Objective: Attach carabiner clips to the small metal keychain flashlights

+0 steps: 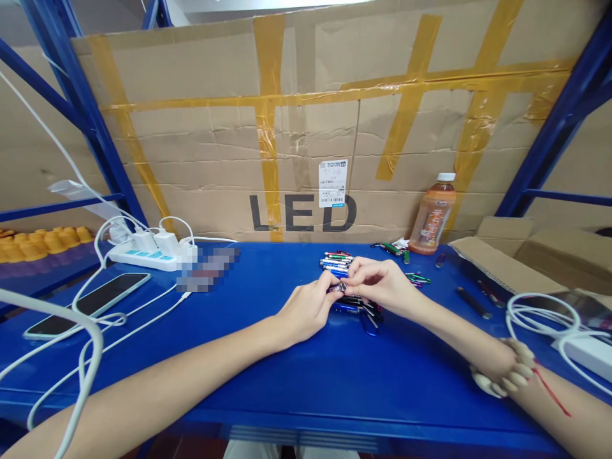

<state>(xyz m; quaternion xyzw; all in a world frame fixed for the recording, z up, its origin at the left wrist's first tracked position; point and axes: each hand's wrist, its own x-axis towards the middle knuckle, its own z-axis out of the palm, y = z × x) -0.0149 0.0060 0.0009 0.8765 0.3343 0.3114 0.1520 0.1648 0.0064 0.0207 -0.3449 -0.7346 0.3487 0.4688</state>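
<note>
My left hand and my right hand meet over the middle of the blue table. Between their fingertips they pinch a small purple metal tube with a shiny end, which looks like a mini flashlight; the fingers hide part of it. Just behind and beneath the hands lies a row of slim metallic tubes in red, green, silver, blue and black. Close to my right wrist, a blue carabiner clip sticks out from this row.
Loose clips and small parts lie to the right, near an orange drink bottle. A black tube, an open carton and a coiled white cable sit farther right. At left are a phone and a power strip.
</note>
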